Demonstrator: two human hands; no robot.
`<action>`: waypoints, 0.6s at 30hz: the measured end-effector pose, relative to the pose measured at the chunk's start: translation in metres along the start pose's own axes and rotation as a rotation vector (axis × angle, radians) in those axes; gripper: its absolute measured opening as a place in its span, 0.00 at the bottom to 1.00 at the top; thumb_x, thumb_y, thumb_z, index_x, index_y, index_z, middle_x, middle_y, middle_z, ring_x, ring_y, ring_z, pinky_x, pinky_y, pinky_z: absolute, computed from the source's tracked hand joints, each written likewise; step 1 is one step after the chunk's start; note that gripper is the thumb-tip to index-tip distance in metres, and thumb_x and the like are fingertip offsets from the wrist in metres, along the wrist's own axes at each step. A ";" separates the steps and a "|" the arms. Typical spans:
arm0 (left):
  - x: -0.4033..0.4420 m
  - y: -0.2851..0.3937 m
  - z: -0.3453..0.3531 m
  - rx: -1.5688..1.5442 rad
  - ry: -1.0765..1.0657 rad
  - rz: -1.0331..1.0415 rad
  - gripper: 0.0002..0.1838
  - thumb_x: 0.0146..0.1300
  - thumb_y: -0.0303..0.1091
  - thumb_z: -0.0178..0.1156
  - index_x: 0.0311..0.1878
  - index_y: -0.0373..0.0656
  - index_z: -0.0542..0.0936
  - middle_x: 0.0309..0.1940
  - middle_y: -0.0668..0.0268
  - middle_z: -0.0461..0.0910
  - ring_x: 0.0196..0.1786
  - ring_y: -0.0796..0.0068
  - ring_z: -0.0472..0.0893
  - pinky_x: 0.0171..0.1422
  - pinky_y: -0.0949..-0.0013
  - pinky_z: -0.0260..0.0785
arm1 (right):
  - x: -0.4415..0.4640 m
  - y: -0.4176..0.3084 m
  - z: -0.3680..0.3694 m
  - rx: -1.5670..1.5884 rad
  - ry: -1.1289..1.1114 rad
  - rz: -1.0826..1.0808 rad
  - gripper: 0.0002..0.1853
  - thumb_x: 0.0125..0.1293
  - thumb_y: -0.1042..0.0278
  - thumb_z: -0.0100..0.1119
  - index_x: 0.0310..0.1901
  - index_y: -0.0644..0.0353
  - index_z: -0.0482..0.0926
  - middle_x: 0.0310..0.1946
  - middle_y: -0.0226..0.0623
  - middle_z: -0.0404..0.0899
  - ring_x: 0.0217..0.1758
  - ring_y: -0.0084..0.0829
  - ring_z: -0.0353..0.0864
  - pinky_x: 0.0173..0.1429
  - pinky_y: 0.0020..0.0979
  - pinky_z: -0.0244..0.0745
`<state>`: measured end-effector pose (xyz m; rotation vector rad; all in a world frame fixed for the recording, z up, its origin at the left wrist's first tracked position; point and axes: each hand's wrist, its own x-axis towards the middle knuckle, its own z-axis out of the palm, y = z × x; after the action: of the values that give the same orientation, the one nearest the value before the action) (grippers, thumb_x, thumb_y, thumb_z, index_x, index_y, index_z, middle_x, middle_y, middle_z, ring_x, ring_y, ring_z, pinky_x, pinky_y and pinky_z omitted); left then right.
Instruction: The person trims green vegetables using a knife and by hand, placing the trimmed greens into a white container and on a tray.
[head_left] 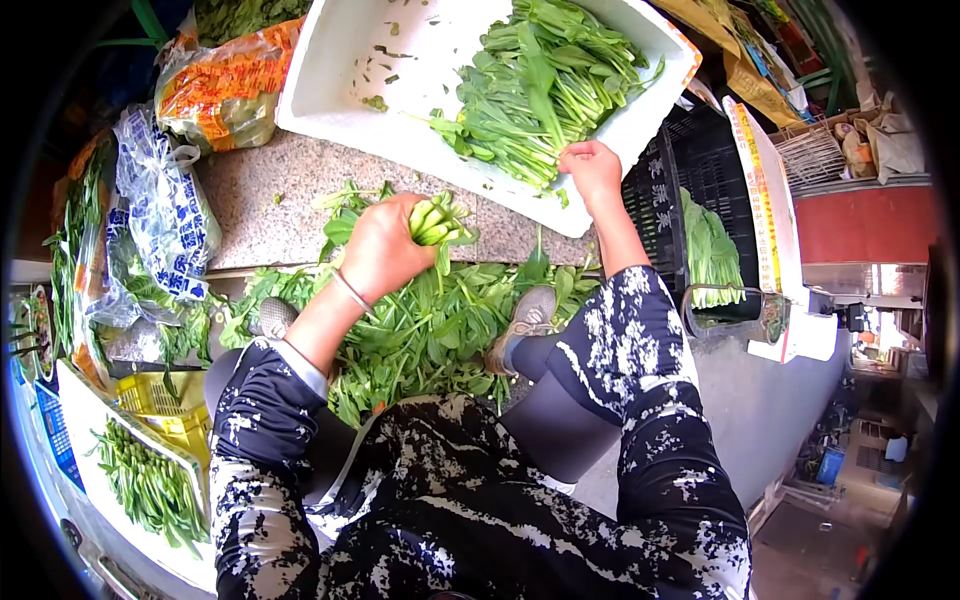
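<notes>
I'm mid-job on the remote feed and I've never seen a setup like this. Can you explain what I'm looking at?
There's no machine here: these are a person's bare hands. The single picture comes from a camera on their head, looking forward and down, so their own sleeves and legs fill the lower part.

The left hand is closed around a bunch of green stems. The right hand seems to pinch a leafy stalk among the greens in a white foam box.

On the speckled stone slab lie plastic bags, one with orange print. Nearer the body, between the shoes, is a pile of loose leafy greens.
</notes>
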<state>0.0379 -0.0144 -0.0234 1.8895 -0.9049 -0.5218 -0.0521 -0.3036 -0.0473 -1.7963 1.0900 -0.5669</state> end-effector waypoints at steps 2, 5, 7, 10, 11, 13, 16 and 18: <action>0.002 0.001 0.006 0.142 0.160 0.344 0.12 0.37 0.26 0.62 0.31 0.40 0.78 0.41 0.60 0.79 0.40 0.63 0.79 0.45 0.65 0.72 | -0.016 -0.006 0.000 -0.259 -0.197 -0.310 0.07 0.47 0.75 0.62 0.29 0.64 0.76 0.23 0.32 0.78 0.25 0.20 0.75 0.33 0.21 0.70; 0.001 0.011 0.010 0.230 0.138 0.430 0.14 0.37 0.26 0.63 0.33 0.42 0.78 0.49 0.63 0.76 0.46 0.64 0.78 0.50 0.64 0.71 | -0.075 -0.047 0.009 -0.194 -0.411 -0.315 0.07 0.48 0.76 0.62 0.29 0.66 0.75 0.24 0.32 0.78 0.27 0.18 0.74 0.34 0.21 0.71; 0.003 0.014 0.014 0.259 0.174 0.555 0.15 0.37 0.26 0.63 0.34 0.43 0.78 0.47 0.63 0.77 0.45 0.62 0.78 0.48 0.64 0.71 | -0.101 -0.063 0.013 -0.135 -0.546 -0.275 0.07 0.48 0.77 0.62 0.28 0.67 0.74 0.24 0.30 0.77 0.27 0.18 0.73 0.35 0.21 0.72; 0.002 0.020 0.011 -0.069 -0.086 0.266 0.16 0.40 0.23 0.64 0.36 0.41 0.76 0.39 0.63 0.79 0.40 0.70 0.79 0.48 0.71 0.71 | -0.117 -0.068 0.013 0.161 -0.630 -0.204 0.06 0.57 0.71 0.61 0.31 0.65 0.76 0.23 0.29 0.76 0.24 0.16 0.72 0.30 0.18 0.70; 0.003 0.013 0.017 -0.252 -0.081 0.235 0.16 0.43 0.23 0.64 0.38 0.40 0.76 0.32 0.67 0.79 0.36 0.79 0.77 0.45 0.75 0.71 | -0.119 -0.071 0.010 0.164 -0.626 -0.164 0.09 0.59 0.66 0.58 0.33 0.64 0.77 0.22 0.28 0.75 0.22 0.15 0.70 0.28 0.18 0.67; 0.001 0.018 0.010 -0.526 -0.182 0.065 0.15 0.46 0.23 0.64 0.39 0.38 0.75 0.33 0.69 0.80 0.36 0.83 0.77 0.44 0.77 0.71 | -0.119 -0.076 0.004 0.141 -0.663 -0.140 0.17 0.65 0.57 0.51 0.43 0.63 0.77 0.22 0.26 0.73 0.22 0.14 0.66 0.26 0.16 0.62; 0.001 0.019 0.006 -0.659 -0.199 0.064 0.15 0.48 0.22 0.63 0.41 0.38 0.73 0.36 0.66 0.80 0.39 0.82 0.78 0.46 0.77 0.71 | -0.125 -0.079 -0.001 0.297 -0.827 -0.192 0.18 0.66 0.58 0.48 0.50 0.61 0.75 0.25 0.26 0.73 0.25 0.13 0.65 0.28 0.15 0.60; 0.000 0.020 0.003 -0.722 -0.182 0.077 0.15 0.49 0.22 0.63 0.41 0.37 0.73 0.36 0.65 0.80 0.40 0.79 0.78 0.46 0.75 0.72 | -0.128 -0.080 -0.004 0.223 -0.866 -0.199 0.19 0.67 0.60 0.48 0.56 0.60 0.71 0.30 0.28 0.75 0.30 0.14 0.66 0.33 0.17 0.64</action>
<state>0.0284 -0.0216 -0.0071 1.1623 -0.7607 -0.8505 -0.0846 -0.1806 0.0345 -1.6862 0.2461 0.0144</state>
